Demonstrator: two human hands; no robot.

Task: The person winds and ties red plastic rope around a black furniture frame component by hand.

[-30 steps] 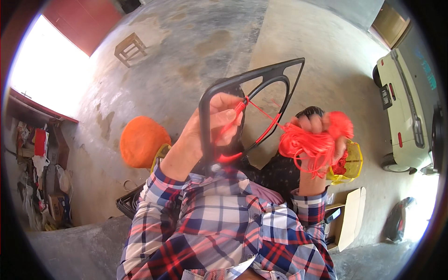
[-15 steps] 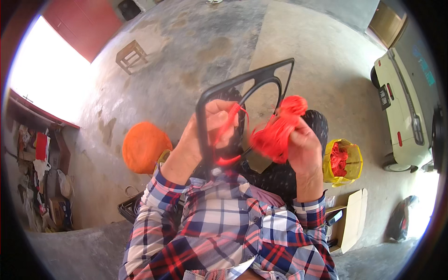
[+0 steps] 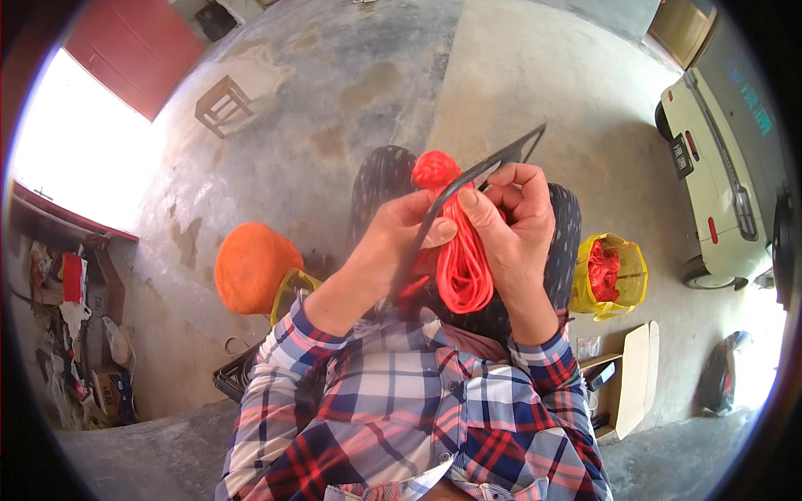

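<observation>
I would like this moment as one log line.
left hand: at black frame | right hand: at red cord | cord: bundled, between hands

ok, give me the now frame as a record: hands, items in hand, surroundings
left_hand: closed at the black frame; exact finger contact partly hidden
right_hand: beside frame and cord, thumb extended, fingers curled; grip unclear
black frame: tilted, seen nearly edge-on
red cord bundle: looped, hanging between the hands
person's_left: orange round object
person's_right: yellow basket holding red material
background: wooden stool, parked vehicle
</observation>
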